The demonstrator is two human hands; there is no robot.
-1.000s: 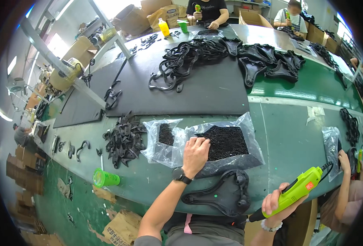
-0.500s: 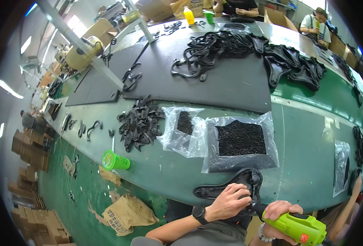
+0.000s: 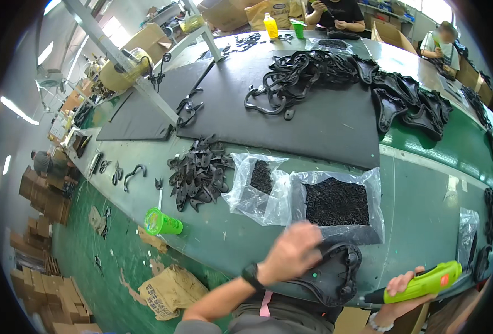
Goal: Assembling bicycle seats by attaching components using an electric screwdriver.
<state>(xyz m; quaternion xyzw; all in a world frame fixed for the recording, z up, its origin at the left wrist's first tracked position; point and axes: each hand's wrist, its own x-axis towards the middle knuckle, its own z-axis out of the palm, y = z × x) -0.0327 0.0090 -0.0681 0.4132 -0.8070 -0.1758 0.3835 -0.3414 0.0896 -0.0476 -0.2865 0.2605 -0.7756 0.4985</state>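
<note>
A black saddle-shaped plastic shell [image 3: 338,278] lies hollow side up at the table's near edge, in front of my body. My left hand [image 3: 291,251] is over its left end, just below the open plastic bag of small black screw-like pieces [image 3: 338,203]. Motion smears its fingers, so any object in them is hidden. To the right of the shell, my right hand [image 3: 401,290] is wrapped round a lime-green electric screwdriver [image 3: 438,279]. The tool's dark tip points left, apart from the shell.
Left of the bag are a smaller bag [image 3: 261,178], a heap of black pointed parts [image 3: 199,175] and a green cup [image 3: 163,222]. Black frames [image 3: 308,72] and more shells [image 3: 408,103] lie farther back. Two co-workers [image 3: 335,16] [image 3: 441,44] sit beyond.
My left hand has left the shell's right part and moved left and up toward the bag. The screwdriver has drawn away to the right from the shell, which now sits turned differently.
</note>
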